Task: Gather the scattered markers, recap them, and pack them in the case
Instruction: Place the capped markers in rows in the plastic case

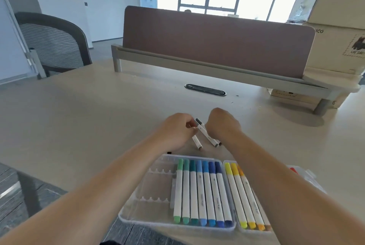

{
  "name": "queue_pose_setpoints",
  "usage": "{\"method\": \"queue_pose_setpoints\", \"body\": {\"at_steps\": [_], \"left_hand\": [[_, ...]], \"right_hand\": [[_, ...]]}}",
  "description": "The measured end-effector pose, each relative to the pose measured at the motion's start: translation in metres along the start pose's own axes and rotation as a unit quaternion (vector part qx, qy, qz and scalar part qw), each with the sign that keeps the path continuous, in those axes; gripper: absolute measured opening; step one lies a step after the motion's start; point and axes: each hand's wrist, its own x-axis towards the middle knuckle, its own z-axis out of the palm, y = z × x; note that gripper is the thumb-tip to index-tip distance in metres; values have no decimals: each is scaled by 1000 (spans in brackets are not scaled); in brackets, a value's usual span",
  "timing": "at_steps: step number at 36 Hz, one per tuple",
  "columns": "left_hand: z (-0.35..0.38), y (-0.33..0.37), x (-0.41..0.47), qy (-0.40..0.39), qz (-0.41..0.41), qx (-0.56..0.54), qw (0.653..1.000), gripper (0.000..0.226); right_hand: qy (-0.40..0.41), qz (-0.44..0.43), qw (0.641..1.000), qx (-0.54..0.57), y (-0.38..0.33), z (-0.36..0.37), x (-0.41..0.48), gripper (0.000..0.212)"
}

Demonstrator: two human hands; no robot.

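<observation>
My left hand point(176, 131) and my right hand point(224, 124) meet over the desk just beyond the case. Both hands pinch white markers with dark ends: my left hand grips a short white marker point(197, 142), and my right hand grips one or two longer markers point(206, 134) crossing beside it. Which ends carry caps I cannot tell. The clear plastic case point(152, 195) lies open at the near desk edge. Its left tray holds several green and blue markers point(201, 191); its right tray holds yellow and orange markers point(243, 193), partly hidden by my right forearm.
A brown divider panel point(215, 41) crosses the back of the desk, with a black cable grommet point(205, 89) in front of it. Cardboard boxes point(335, 17) stack at the far right. A mesh chair point(53, 41) stands at the left. A clear lid part point(304, 175) lies beside my right arm.
</observation>
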Motion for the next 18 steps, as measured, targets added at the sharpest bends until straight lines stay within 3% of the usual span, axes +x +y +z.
{"method": "queue_pose_setpoints", "body": {"at_steps": [7, 18], "left_hand": [[18, 1, 22, 8, 11, 15, 1000, 14], [15, -3, 15, 31, 20, 12, 999, 9]], "right_hand": [[-62, 2, 997, -51, 9, 8, 19, 18], [-20, -31, 998, -57, 9, -2, 17, 14]]}}
